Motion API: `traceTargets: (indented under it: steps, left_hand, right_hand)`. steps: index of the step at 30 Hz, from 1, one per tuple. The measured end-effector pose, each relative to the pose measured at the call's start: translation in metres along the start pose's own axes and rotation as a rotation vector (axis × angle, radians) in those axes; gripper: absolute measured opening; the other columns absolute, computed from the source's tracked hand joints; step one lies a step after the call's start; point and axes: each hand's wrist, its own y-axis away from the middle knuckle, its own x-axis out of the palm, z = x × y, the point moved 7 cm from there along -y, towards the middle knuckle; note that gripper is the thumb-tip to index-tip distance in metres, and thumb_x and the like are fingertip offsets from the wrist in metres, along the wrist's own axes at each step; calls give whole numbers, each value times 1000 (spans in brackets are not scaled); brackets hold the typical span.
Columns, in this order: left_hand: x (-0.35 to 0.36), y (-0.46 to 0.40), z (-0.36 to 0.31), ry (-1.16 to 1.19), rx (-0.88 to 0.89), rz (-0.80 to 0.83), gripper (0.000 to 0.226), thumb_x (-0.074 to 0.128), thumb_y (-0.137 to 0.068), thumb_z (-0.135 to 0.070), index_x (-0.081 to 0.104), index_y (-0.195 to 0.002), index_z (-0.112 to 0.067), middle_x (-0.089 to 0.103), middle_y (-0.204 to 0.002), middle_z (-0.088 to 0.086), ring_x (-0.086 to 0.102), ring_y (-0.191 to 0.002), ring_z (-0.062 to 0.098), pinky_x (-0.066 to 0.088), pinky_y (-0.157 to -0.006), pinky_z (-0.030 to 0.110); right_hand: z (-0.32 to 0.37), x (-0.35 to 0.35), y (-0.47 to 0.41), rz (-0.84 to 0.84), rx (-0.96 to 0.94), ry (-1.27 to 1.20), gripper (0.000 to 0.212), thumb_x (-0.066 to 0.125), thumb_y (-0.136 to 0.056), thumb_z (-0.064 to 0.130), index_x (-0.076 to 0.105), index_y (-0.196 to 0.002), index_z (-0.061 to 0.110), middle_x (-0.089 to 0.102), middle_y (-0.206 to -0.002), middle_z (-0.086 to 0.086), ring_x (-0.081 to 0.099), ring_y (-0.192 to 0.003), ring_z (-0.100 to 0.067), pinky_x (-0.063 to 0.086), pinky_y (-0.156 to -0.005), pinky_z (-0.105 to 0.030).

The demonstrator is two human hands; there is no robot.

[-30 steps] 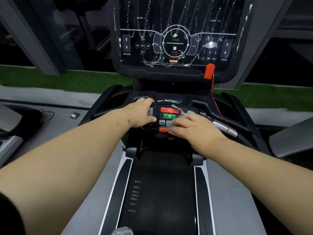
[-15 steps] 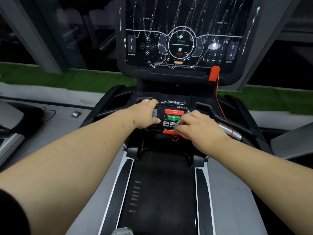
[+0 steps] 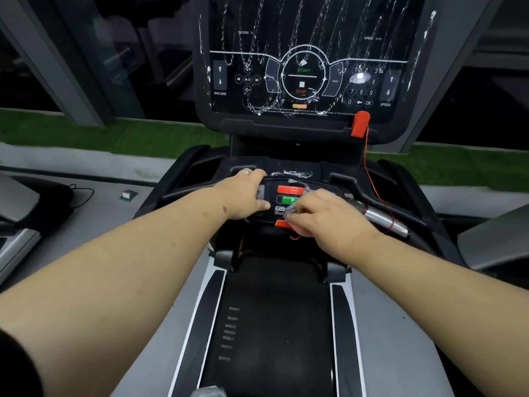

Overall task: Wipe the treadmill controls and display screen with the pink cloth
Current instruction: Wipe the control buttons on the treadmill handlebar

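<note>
1. My left hand (image 3: pixel 247 194) is parked on the left end of the small black control panel (image 3: pixel 294 202) at the middle of the treadmill's handlebar. The fingers wrap over its top edge and the thumb lies on its face, so that grip is clenched round the panel's end. There's a silver ring (image 3: pixel 246 171) on one finger.
2. My right hand (image 3: pixel 329 216) sits on the right half of that same panel, fingers curled down onto a crumpled cloth (image 3: pixel 294 209). It looks more greyish than pink in this light, tbh, and only a bit pokes out by the fingertips. So the right grip is grasping the cloth and pressing it on the panel.
3. On the panel, left of the cloth, I can see a red button (image 3: pixel 290 190) at the top, a green button (image 3: pixel 287 200) under it, and a little white speed sticker below that. An orange-red tab (image 3: pixel 282 224) peeks out at the panel's bottom edge.
4. Above the panel stands the big black display screen (image 3: pixel 309 58), covered in white streaks, with START and STOP in a centre ring, INCLINE on the left, a number pad and SPEED on the right.
5. A red safety clip (image 3: pixel 360 124) hangs at the screen's lower right, and its thin red cord (image 3: pixel 372 179) runs down past a silver grip sensor bar (image 3: pixel 385 220) to the right of the panel.
6. Below the panel is the black running belt (image 3: pixel 274 325) with grey side rails.
</note>
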Motion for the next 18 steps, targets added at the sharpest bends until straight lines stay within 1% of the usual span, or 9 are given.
traceTargets:
  steps: [2, 5, 7, 8, 11, 12, 14, 16, 18]
  left_hand:
    - [0, 0, 0, 1, -2, -4, 76, 70, -94, -44, 30, -155, -23, 38, -153, 6, 53, -128, 31, 46, -102, 39]
    - [1, -1, 1, 5, -4, 0, 76, 70, -94, -43, 30, -156, -23, 38, -153, 6, 53, -129, 31, 46, -102, 39]
    - [0, -1, 2, 10, -7, -1, 76, 70, -94, -43, 30, -156, -24, 38, -153, 6, 53, -129, 31, 45, -102, 38]
    - [0, -1, 1, 11, -8, 1, 76, 70, -94, -44, 30, -155, -24, 38, -153, 5, 53, -129, 30, 45, -101, 38]
    - [1, -1, 1, 7, -13, 8, 76, 70, -94, -44, 29, -156, -24, 36, -154, 5, 53, -129, 30, 45, -99, 37]
    - [1, -1, 1, 3, -14, 8, 77, 70, -94, -44, 29, -156, -24, 36, -155, 5, 52, -130, 31, 44, -100, 37]
    - [1, -1, 1, -1, -13, 5, 77, 70, -94, -44, 29, -156, -23, 36, -155, 6, 52, -131, 32, 44, -101, 38]
    - [1, 0, 0, 5, -10, 6, 76, 70, -94, -43, 30, -155, -23, 37, -153, 6, 53, -129, 31, 44, -101, 38]
    - [1, -1, 1, 7, -8, 9, 75, 70, -94, -43, 31, -155, -23, 38, -152, 5, 54, -128, 30, 45, -101, 38]
  right_hand:
    - [-1, 6, 3, 23, -21, 1, 11, 74, -91, 21, 75, -101, 25, 59, -99, 4, 51, -94, -24, 47, -81, -38]
    - [-21, -5, 24, -11, 42, -29, 4, 79, -89, 22, 80, -92, 23, 65, -92, 3, 54, -82, -27, 52, -71, -38]
    - [-33, -18, 28, -46, 79, -50, 11, 82, -80, 10, 80, -80, 21, 63, -85, 2, 52, -75, -28, 53, -64, -38]
    - [-38, -24, 25, -80, 122, -75, 16, 79, -78, 4, 79, -79, 20, 62, -83, 2, 52, -75, -28, 52, -63, -36]
    - [-37, -35, -4, -212, 259, -172, 14, 76, -86, 10, 81, -93, 21, 58, -88, 5, 50, -80, -25, 49, -70, -33]
    - [-32, -32, -14, -203, 265, -200, 13, 75, -89, 13, 80, -95, 23, 57, -91, 6, 50, -81, -24, 50, -71, -33]
    - [-18, -17, -17, -78, 186, -162, 19, 60, -89, 16, 76, -97, 25, 58, -100, 6, 52, -90, -25, 52, -78, -36]
    - [-19, -9, -5, 13, 105, -74, 26, 51, -81, 27, 72, -96, 26, 61, -105, 5, 55, -97, -29, 52, -84, -41]
    - [-29, -14, 8, 64, 128, -26, 15, 61, -73, 28, 68, -86, 28, 63, -99, 5, 56, -88, -27, 52, -80, -40]
